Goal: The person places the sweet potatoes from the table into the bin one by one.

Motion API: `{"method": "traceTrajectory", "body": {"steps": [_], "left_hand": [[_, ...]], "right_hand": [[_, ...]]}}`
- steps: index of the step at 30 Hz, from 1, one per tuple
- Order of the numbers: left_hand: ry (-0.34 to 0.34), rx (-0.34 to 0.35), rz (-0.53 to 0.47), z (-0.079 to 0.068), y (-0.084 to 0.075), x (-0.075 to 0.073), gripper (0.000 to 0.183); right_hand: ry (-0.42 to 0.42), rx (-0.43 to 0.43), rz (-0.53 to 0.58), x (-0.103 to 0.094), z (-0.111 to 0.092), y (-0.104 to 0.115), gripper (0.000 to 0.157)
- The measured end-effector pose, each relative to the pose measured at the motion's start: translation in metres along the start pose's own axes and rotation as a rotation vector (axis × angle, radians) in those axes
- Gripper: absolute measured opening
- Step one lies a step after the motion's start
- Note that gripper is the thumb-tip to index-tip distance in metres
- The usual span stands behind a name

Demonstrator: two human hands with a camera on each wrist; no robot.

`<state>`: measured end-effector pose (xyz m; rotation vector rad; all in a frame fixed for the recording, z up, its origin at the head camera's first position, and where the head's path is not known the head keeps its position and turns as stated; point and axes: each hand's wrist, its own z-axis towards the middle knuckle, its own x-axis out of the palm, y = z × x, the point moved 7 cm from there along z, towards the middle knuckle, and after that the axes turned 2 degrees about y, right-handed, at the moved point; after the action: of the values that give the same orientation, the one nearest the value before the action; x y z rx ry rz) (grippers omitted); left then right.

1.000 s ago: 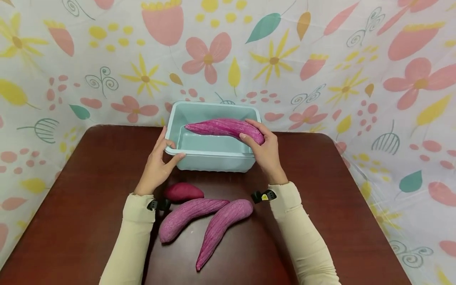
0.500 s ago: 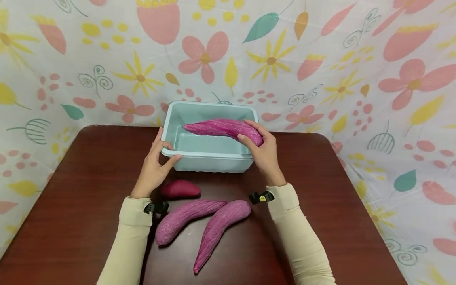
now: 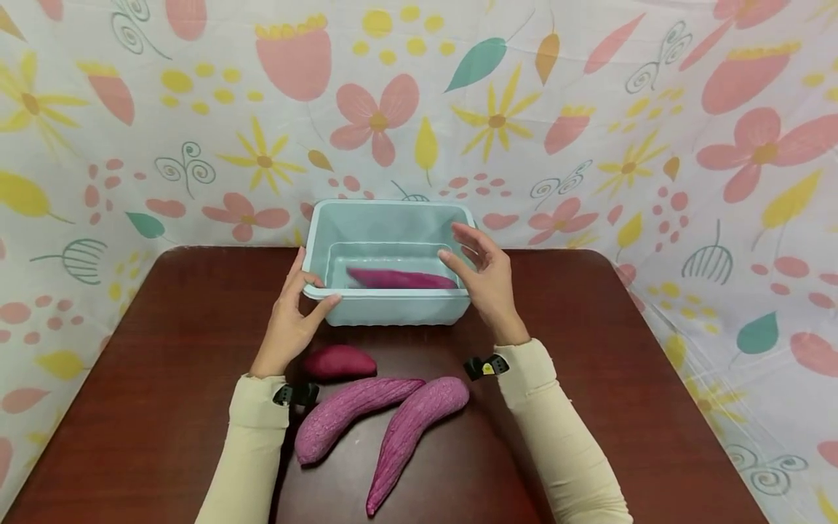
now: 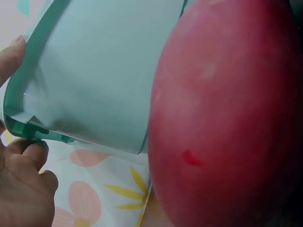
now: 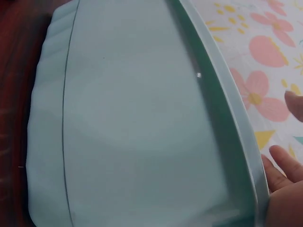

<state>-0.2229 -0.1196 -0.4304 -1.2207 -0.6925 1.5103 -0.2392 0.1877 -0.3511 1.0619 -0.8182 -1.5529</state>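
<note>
A light blue plastic bin (image 3: 397, 309) stands toward the back of the table. My left hand (image 3: 288, 326) grips its front left corner, thumb on the outer wall and fingers over the rim; the left wrist view shows this hand (image 4: 23, 184) at the rim too. Inside the bin lies a long purple eggplant (image 3: 401, 279), blurred and partly hidden by the front wall. Over the bin's right side, my right hand (image 3: 487, 287) has its thumb and fingers parted, holding nothing. In the right wrist view its fingers (image 5: 284, 168) show beyond the rim.
Two more purple eggplants (image 3: 347, 415) (image 3: 419, 437) lie on the brown table (image 3: 622, 407) in front of the bin, their ends overlapping. A dark red sweet potato (image 3: 340, 362) sits between them and the bin. A floral cloth (image 3: 393, 109) hangs behind the table.
My right hand has let go of the eggplant, which has dropped from rim height down into the bin. The left hand keeps its hold on the bin's corner.
</note>
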Motion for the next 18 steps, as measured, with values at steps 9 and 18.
{"method": "traceTrajectory", "body": {"steps": [9,18], "left_hand": [[0.007,-0.008,0.002,-0.005,0.004,0.001,0.027],[0.009,-0.003,-0.030,-0.004,-0.033,-0.001,0.024]], "right_hand": [[0.075,-0.051,0.066,0.000,-0.027,0.008,0.062],[0.187,-0.055,0.078,-0.002,-0.062,0.015,0.067]]}}
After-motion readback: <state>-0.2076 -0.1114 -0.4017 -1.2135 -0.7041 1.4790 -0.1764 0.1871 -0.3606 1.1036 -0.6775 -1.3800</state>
